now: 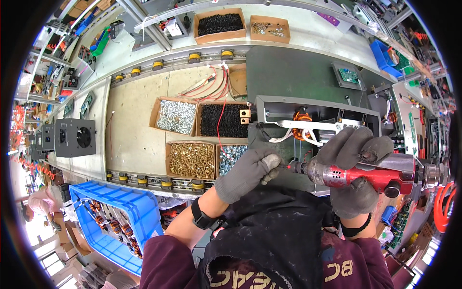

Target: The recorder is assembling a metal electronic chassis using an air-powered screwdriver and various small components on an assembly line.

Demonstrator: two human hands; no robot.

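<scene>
We grip the red driver in our gloved right hand, fingers wrapped over its body and thumb side beneath, its nose pointing left. Our gloved left hand sits right at that nose, fingertips bunched together; they seem to pinch the bit or some small part, but we cannot tell which. The driver lies level just in front of us, on the near side of a grey chassis, where an orange coil and white wires show. Left of the chassis we have silver screws, black screws, brass parts and bluish parts in cartons, with red wires beyond. A blue crate of coils stands at our lower left.
</scene>
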